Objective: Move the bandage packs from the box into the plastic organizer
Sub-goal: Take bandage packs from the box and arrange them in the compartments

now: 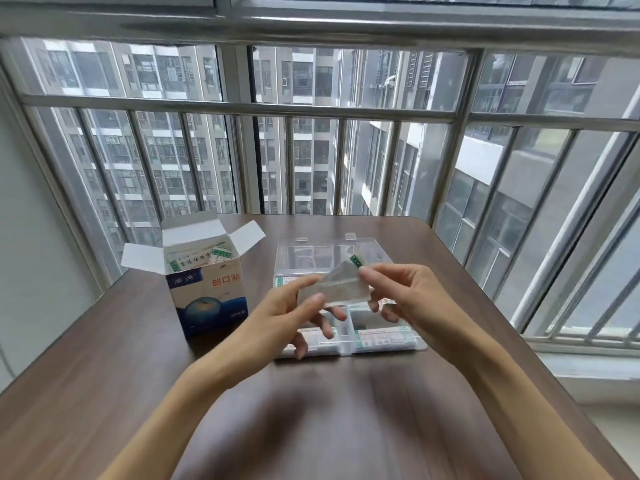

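Above the dark brown wooden bench (pixel 104 375), both hands are meeting over the clear plastic compartmented organizer (pixel 346 344) and holding one small pale bandage pack with a green printed end (pixel 341 284) between them. One blue and white cardboard box (pixel 207 292) is standing upright on the bench just to the left of the organizer, its three top flaps folded open, and several more white and green bandage packs (pixel 199 261) are sticking up inside it, too crowded to count. One organizer is lying on the bench with its transparent lid (pixel 311 252) standing open at the far side; at least three packs are showing in its compartments, one at the far left and two along the near row, while the hands are hiding the rest. The left hand (pixel 287 315) is reaching in from the lower left, thumb and forefinger pinching the pack's left end, the other fingers spreading loosely below it over the organizer. The right hand (pixel 405 294) is coming in from the lower right, thumb and forefinger pinching the pack's upper right corner near the green end, the remaining fingers curling beneath. Beyond the bench, a metal window railing (pixel 242 109) is running across in front of grey apartment towers.
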Available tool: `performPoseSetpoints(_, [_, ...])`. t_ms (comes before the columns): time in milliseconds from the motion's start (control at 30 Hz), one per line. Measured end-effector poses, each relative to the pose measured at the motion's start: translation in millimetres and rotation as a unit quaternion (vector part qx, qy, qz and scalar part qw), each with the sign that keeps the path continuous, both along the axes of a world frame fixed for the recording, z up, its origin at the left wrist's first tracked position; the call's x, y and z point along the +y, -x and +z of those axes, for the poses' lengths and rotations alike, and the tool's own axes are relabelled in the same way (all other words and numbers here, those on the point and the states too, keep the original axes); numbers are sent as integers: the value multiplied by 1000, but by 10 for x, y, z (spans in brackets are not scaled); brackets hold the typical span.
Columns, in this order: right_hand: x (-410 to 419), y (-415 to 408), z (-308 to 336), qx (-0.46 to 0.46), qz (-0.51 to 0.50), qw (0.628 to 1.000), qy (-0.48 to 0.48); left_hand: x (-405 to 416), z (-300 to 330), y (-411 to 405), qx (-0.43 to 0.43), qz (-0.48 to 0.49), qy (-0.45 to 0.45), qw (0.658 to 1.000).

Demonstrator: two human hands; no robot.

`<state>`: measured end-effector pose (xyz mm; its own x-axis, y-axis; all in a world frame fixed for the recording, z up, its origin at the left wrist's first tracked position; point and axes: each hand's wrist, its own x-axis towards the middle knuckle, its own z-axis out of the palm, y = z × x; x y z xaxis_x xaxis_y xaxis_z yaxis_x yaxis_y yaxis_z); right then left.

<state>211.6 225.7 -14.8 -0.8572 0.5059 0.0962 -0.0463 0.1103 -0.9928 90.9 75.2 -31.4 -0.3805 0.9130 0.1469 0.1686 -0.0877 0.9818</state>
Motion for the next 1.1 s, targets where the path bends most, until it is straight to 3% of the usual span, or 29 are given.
performPoseSetpoints(267, [2,-29,12,36,-12,987,155,6,-24,27,17,92,-82,992])
performPoseSetpoints(400, [-32,-34,14,53,-47,996,54,2,-54,-11,74,84,-103,988])
performPoseSetpoints(500, [-45,-45,23,73,-85,994,11,11,-61,-27,62,91,-120,987])
performPoseSetpoints(667, [51,-70,37,122,-140,956,227,17,-61,38,56,138,-143,978])
performPoseSetpoints(800, [84,-109,64,118,-93,907,394,9,-107,50,150,171,-163,960])
performPoseSetpoints(933, [107,-124,48,99,5,896,433,-7,-137,70,233,192,-178,937])
performPoseSetpoints(1033, [41,-73,-3,59,61,901,426,0,-117,34,213,184,-189,941])
performPoseSetpoints(1100, [-28,-13,-29,49,27,917,396,14,-101,-8,190,176,-183,948])
